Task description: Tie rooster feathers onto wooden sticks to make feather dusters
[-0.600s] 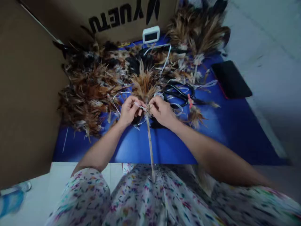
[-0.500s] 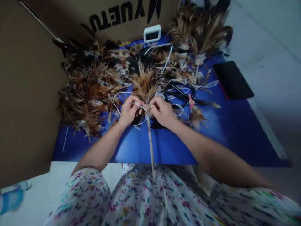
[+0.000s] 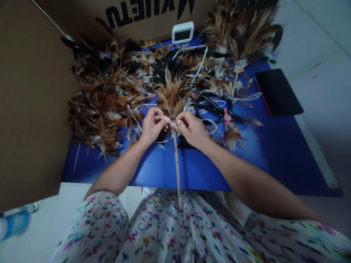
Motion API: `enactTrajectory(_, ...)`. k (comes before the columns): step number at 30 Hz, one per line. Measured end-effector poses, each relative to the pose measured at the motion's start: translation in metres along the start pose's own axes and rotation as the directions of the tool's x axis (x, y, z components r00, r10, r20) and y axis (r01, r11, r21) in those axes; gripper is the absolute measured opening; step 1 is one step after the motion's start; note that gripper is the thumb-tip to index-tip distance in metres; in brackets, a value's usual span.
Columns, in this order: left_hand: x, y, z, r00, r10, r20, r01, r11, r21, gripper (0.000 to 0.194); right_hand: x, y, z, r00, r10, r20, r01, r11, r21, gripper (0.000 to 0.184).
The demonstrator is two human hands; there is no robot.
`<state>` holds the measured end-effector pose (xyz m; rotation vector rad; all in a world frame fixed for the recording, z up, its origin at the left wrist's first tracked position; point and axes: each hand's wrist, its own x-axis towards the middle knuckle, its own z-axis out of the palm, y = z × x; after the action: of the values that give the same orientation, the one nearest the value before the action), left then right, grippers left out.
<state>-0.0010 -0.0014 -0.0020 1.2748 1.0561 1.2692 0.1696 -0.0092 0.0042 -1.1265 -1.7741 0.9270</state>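
Observation:
A feather duster (image 3: 172, 93) of brown and black feathers lies in front of me, its thin stick (image 3: 177, 164) running down to my lap. My left hand (image 3: 151, 126) pinches a whitish plastic string (image 3: 170, 121) at the feathers' base. On the other side of the stick, my right hand (image 3: 192, 128) has thumb and forefinger closed against the same spot; what lies between those fingertips is too small to make out. Black-handled scissors (image 3: 215, 107) rest just beyond my right hand, with loops of clear string around them.
Loose feathers (image 3: 101, 98) cover the left and back of the blue table (image 3: 260, 164). A finished-looking feather bundle (image 3: 244, 40) stands back right, near a black tablet (image 3: 278, 92). A small white-framed device (image 3: 182, 32) sits before a cardboard box (image 3: 153, 27). Cardboard (image 3: 30, 102) walls the left side.
The view has shifted slightly. Both hands stay at the feathers' base; the string in my left fingers now lies closer against the stick, and my right fingertips have moved a little.

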Motion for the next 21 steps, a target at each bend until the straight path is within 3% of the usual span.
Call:
enactTrajectory(14, -0.007, 0.007, 0.007, 0.999, 0.019, -0.026, -0.016, 0.994, 0.104, 0.034, 0.0, 0.001, 0.0, 0.999, -0.033, 0.011, 0.033, 0.999, -0.002, 0.008)
enactTrajectory(21, -0.014, 0.012, 0.009, 0.998, -0.06, -0.006, 0.06, 0.989, 0.135, 0.027, -0.001, 0.001, 0.0, 0.999, -0.036, 0.002, 0.036, 0.999, -0.025, 0.007)
